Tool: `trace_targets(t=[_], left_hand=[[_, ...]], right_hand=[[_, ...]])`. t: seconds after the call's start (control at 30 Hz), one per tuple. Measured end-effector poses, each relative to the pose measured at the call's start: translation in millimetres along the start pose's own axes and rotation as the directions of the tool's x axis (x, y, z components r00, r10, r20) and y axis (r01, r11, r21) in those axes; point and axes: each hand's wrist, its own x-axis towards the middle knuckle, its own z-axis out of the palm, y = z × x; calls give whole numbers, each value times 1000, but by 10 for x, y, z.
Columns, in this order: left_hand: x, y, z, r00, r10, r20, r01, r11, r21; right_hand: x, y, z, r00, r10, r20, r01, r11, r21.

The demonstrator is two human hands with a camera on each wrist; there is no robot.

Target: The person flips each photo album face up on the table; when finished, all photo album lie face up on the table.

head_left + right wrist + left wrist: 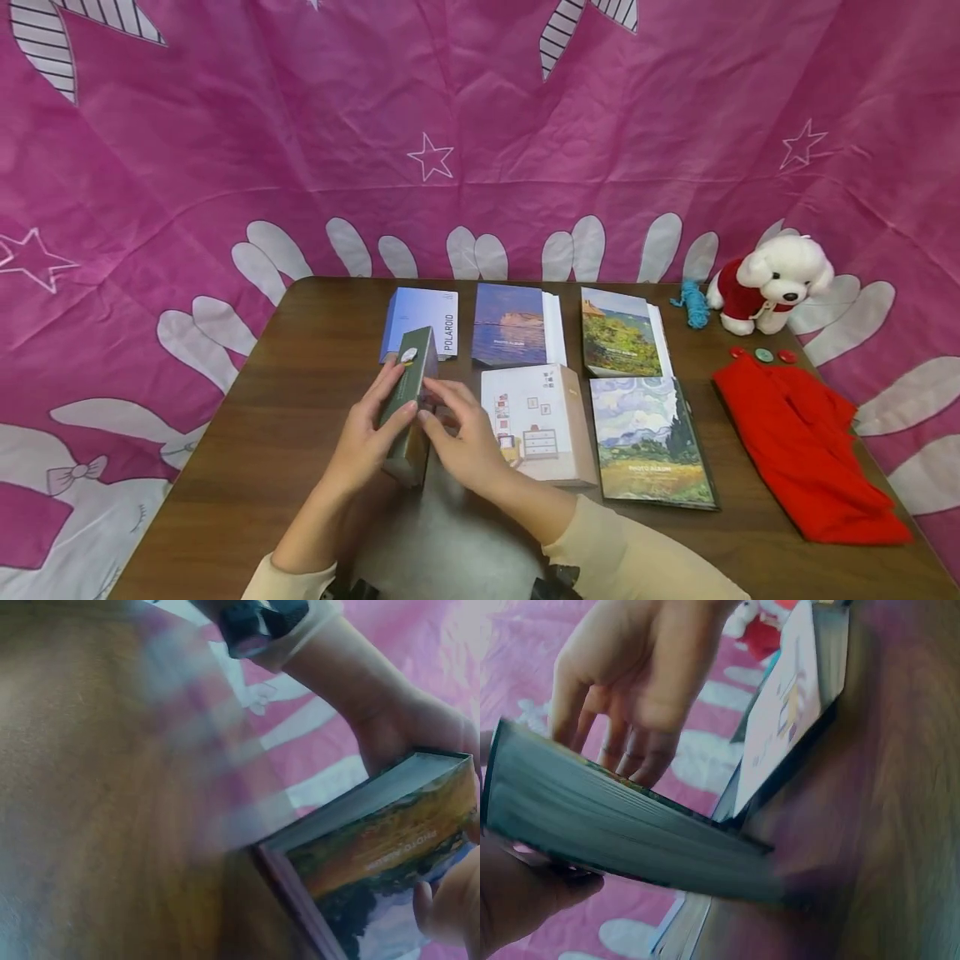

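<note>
A thick photo album (pixel 408 408) with a dark green spine stands tilted above the table, its painted cover (pixel 375 877) showing in the right wrist view. My left hand (pixel 363 446) grips it from the left, with the thumb on the near side. In the left wrist view the page edges (pixel 615 817) face the camera. The fingers of my right hand (pixel 468 442) touch the painted cover from the right, loosely bent. Just right of that hand lies a pale album (pixel 536 425) with a drawn room on its cover.
Behind lie a blue Polaroid album (pixel 423 312), a sea-cliff album (pixel 510 325) and a coastal album (pixel 618 337). A wheat-field album (pixel 652 442) is nearer. At right are red cloth (pixel 810 458), a plush dog (pixel 780 283), blue yarn (pixel 694 306) and buttons (pixel 763 355).
</note>
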Motion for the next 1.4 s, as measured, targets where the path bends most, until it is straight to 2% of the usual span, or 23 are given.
trace_targets(t=[0.03, 0.1, 0.2, 0.27, 0.37, 0.43, 0.5, 0.6, 0.7, 0.9, 1.1, 1.2, 1.3, 1.4], left_hand=[[-6, -2, -40, 1000, -17, -6, 18, 1000, 22], [-23, -14, -122, 999, -41, -17, 41, 998, 53], [-51, -36, -228, 999, -49, -20, 50, 996, 76], [-70, -45, -275, 999, -42, -6, 42, 995, 85], [-87, -48, -316, 1000, -13, 26, 9, 989, 146], [-89, -47, -337, 999, 0, 37, -8, 981, 195], [-91, -52, -361, 1000, 3, 29, -10, 972, 234], [-104, -80, -405, 1000, -22, 0, 21, 970, 242], [-122, -142, -439, 998, -57, -11, 58, 977, 207], [-102, -283, -443, 992, -102, 73, 95, 991, 95], [-54, -421, -455, 983, -163, 86, 166, 986, -31], [-46, -528, -467, 968, -229, 100, 239, 965, -110], [-46, -634, -443, 942, -307, 135, 330, 920, -212], [-48, -696, -407, 920, -358, 159, 389, 881, -270]], right_hand=[[-5, 14, 27, 1000, -10, 23, 11, 1000, -12], [-9, 59, 74, 998, 19, 61, -18, 1000, -15], [3, 153, 116, 982, 178, 66, -175, 983, -48], [17, 219, 129, 948, 313, 54, -310, 950, -46], [46, 286, 137, 897, 441, 43, -441, 897, 7], [55, 304, 137, 884, 465, 51, -467, 883, 46], [52, 311, 134, 885, 462, 64, -466, 882, 68], [29, 310, 132, 875, 477, 80, -482, 874, 66], [18, 321, 130, 861, 501, 85, -508, 856, 98], [15, 347, 112, 840, 539, 58, -537, 814, 219], [-3, 275, 111, 839, 544, 15, -534, 817, 219], [-16, 270, 111, 844, 536, -6, -528, 833, 166], [-21, 281, 94, 856, 516, -29, -512, 855, 83], [-13, 290, 70, 866, 498, -39, -497, 867, 29]])
